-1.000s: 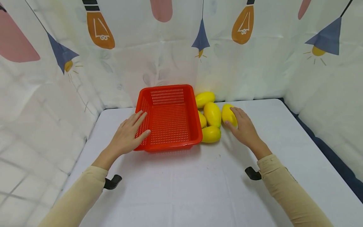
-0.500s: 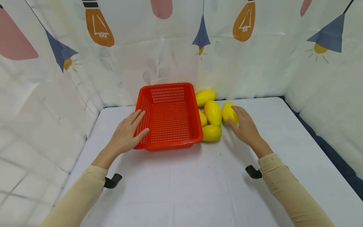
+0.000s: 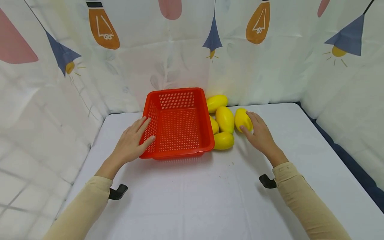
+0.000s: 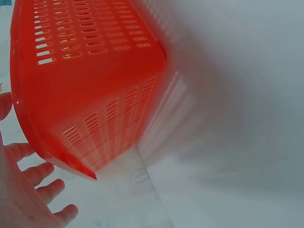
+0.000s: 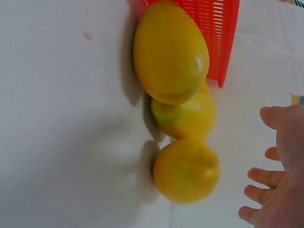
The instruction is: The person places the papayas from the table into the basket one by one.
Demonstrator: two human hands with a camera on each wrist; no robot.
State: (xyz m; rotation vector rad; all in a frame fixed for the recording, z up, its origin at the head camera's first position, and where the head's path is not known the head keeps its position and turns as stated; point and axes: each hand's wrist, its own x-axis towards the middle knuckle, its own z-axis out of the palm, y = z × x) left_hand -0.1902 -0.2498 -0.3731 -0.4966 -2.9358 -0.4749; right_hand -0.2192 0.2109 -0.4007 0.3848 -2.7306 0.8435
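In the head view, my left hand [image 3: 129, 143] is at the left side of a red perforated plastic basket [image 3: 180, 154], fingers spread and relaxed. Seen from the left wrist, the thumb and fingers lie around the basket's rim [image 4: 28, 128] without curling onto it. On the other side, my right hand [image 3: 261, 135] hovers with loose fingers beside the rightmost yellow mango [image 3: 241, 120], overlapping its edge. The right wrist view has a gap between that mango [image 5: 186, 171] and the fingers. More mangoes [image 3: 225, 119] lie bunched against the basket's right wall, one partly hidden by it.
A white cloth covers the table [image 3: 192, 200]. Behind it hangs a pale curtain [image 3: 186, 60] printed with lamps and bulbs, close to the basket and mangoes. Dark fabric [image 3: 345, 153] shows along the table's right edge.
My left hand has drifted slightly left, with less of it over the basket. The right hand has shifted a touch away from the rightmost mango. Basket and mangoes stay in place.
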